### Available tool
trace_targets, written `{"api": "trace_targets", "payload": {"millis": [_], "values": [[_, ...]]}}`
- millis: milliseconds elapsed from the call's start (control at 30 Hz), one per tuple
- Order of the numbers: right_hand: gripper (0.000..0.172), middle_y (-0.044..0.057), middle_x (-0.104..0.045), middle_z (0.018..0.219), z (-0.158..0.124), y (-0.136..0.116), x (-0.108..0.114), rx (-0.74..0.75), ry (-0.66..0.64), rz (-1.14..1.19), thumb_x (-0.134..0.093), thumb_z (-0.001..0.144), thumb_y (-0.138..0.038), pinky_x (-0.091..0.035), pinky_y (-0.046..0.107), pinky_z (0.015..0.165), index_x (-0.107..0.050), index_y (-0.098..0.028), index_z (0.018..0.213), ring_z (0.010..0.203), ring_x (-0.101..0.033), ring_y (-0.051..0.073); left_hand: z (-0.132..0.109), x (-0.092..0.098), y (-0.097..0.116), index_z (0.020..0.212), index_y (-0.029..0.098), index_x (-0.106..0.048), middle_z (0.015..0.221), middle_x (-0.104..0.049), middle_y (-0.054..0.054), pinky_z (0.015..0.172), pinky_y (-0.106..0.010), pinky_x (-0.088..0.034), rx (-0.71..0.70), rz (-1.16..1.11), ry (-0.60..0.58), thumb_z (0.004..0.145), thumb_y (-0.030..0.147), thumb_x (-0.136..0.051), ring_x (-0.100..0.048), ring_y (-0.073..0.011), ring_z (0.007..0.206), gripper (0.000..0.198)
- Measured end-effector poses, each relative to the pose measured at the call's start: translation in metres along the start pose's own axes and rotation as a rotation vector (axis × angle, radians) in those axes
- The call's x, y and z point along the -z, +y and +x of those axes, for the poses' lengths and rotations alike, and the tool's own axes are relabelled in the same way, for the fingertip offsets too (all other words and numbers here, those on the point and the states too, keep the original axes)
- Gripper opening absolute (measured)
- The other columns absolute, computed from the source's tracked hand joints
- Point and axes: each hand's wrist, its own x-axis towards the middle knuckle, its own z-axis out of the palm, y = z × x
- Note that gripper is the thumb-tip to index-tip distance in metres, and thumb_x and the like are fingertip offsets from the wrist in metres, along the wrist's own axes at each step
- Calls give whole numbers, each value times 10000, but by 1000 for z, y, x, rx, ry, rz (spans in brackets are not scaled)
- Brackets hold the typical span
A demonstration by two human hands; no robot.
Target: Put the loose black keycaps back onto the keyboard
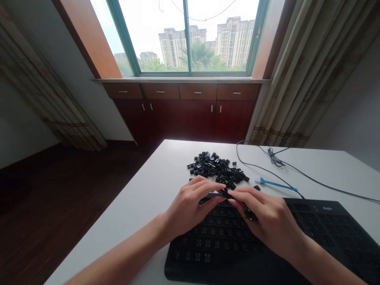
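A black keyboard lies on the white table, its key sockets bare of caps where they show. Above its back edge, my left hand pinches a small black keycap between thumb and fingers. From the other side, my right hand closes its fingertips on the same piece. Another small dark piece shows under my right fingers; I cannot make out its kind. Just beyond both hands is a heap of loose black keycaps. My hands cover part of the keyboard and of the heap.
A blue brush with pale bristles lies right of the heap, beside a single keycap. The black cable loops across the right of the white table. Wooden cabinets stand beyond, under a window.
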Motion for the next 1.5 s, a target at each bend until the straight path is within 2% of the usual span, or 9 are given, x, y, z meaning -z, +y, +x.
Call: {"api": "trace_targets", "payload": {"millis": [200,300,600,833,933,1033,1167,1267,1500], "values": [[225,49,-739,1062,1,0,2,0,-27,39,-618,973,-173,-551,255,714,-655,-192,1193,821,-708,138,0,0,1,1210,183,-677,1003,-773,-44,786,-301,-541,-30,28,-20,914,164,-719,-614,-170,858,299],[272,39,-741,1076,1,1,1,-13,-37,84,-634,969,-179,-555,242,733,-641,-201,1240,856,-714,127,0,0,1,1171,171,-693,968,-768,-45,774,-287,-531,-12,15,-4,914,167,-721,-612,-160,840,258],[262,33,-749,1063,-1,4,-2,-64,-19,148,-638,963,-167,-575,254,775,-642,-215,1220,872,-721,132,4,2,1,1288,168,-662,954,-761,-45,812,-295,-534,-19,-56,-40,922,168,-707,-616,-155,858,369],[189,14,-783,954,2,-3,-3,54,65,171,-706,931,-226,-579,233,765,-646,-186,1106,826,-752,135,-2,1,3,1257,262,-683,937,-731,-6,758,-222,-554,129,-160,-66,968,147,-629,-639,-110,798,316],[215,20,-781,930,6,-2,-2,47,105,167,-695,948,-308,-567,227,701,-639,-179,1111,779,-745,130,-3,0,0,1251,270,-679,1038,-746,-16,738,-192,-584,261,-232,-81,969,194,-642,-692,-113,825,295],[256,39,-778,1026,5,-2,-1,-16,89,146,-658,973,-309,-562,231,704,-612,-186,1193,830,-746,134,-3,-1,1,1290,258,-661,1130,-755,-37,779,-206,-620,340,-358,-104,973,233,-644,-737,-136,876,318],[347,56,-767,1099,1,-1,-2,-33,59,120,-643,982,-298,-570,246,784,-572,-191,1304,909,-744,144,-1,-2,4,1312,254,-668,1230,-745,-55,889,-236,-625,353,-413,-108,986,242,-624,-748,-173,1024,329],[313,40,-769,1046,0,-1,-2,-26,64,102,-652,975,-284,-560,233,752,-601,-188,1269,851,-736,132,-1,-4,3,1335,264,-662,1283,-730,-51,964,-260,-607,356,-388,-119,999,244,-603,-721,-192,1136,342],[195,26,-751,1105,8,-3,-1,12,51,-91,-578,997,-248,-536,210,711,-665,-191,1162,901,-730,119,-5,-4,-4,1331,264,-663,1287,-733,-38,931,-246,-604,336,-204,-148,991,326,-619,-739,-194,1084,348]]}}
